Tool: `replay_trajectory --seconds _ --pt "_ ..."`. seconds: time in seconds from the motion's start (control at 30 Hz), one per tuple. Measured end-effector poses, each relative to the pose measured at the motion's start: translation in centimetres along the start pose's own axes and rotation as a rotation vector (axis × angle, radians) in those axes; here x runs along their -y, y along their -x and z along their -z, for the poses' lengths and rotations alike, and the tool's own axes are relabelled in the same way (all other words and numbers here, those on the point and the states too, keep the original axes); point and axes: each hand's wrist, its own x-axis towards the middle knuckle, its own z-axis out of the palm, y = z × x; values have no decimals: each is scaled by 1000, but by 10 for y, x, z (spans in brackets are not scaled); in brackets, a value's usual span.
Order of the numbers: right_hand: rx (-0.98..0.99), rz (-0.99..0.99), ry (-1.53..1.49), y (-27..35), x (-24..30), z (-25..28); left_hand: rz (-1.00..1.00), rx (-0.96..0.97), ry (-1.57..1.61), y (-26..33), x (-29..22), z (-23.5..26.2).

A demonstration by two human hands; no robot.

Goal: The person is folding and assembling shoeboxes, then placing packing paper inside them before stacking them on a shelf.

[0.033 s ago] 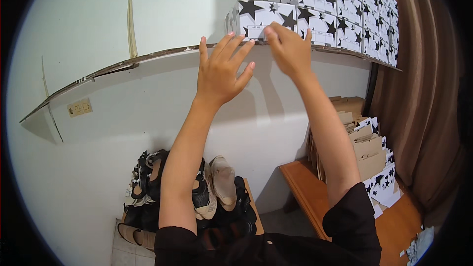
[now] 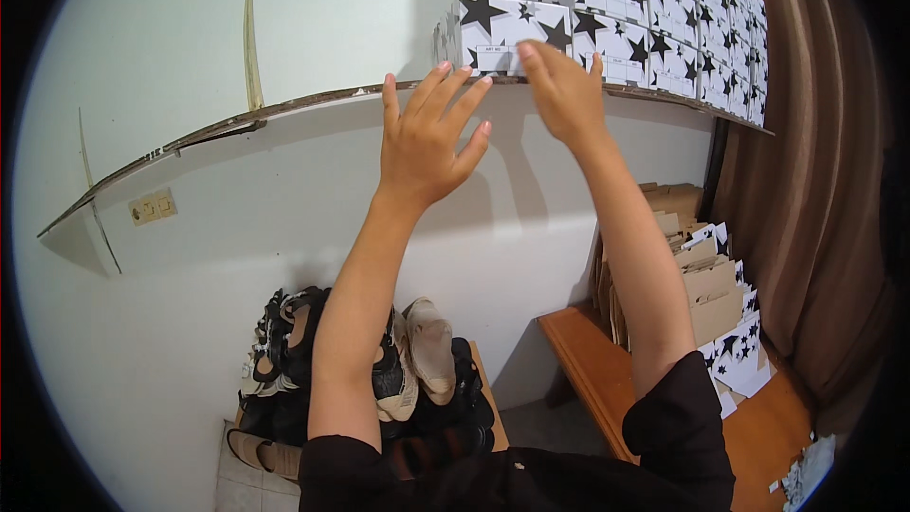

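A white shoe box with black stars [image 2: 493, 24] sits at the left end of the bottom row, on a wall shelf [image 2: 322, 100]. Below its lower left corner is my left hand [image 2: 428, 137], raised with all fingers spread and holding nothing. Its fingertips overlap the shelf's front edge; contact is unclear. In front of the box's lower right side is my right hand [image 2: 569, 95], thumb and little finger apart. The middle fingers point away and are partly hidden, so I cannot tell whether they touch the box. Nothing shows in its grip.
Similar star boxes [image 2: 701, 38] are stacked along the shelf to the right, beside a brown curtain [image 2: 806, 133]. Below stands a brown bench [image 2: 592, 365] with flattened cardboard [image 2: 716, 294]. Several shoes [image 2: 429, 351] are piled at lower left. A wall socket [image 2: 152, 207] is under the shelf.
My right hand has shifted slightly right, away from the label on the box front. The left hand has barely moved.
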Motion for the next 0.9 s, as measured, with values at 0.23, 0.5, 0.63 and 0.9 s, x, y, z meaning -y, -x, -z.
replay_trajectory --seconds 0.23,0.5,0.63,0.9 --pt "-268 187 -44 95 -32 46 -23 -167 224 56 -46 -7" --pt "-180 -339 170 303 -96 94 303 -57 729 152 -146 -63" --pt "4 -584 309 396 -104 147 599 212 1066 227 -253 -104" --pt "195 -1032 699 516 -117 277 41 727 1358 307 -459 -125"
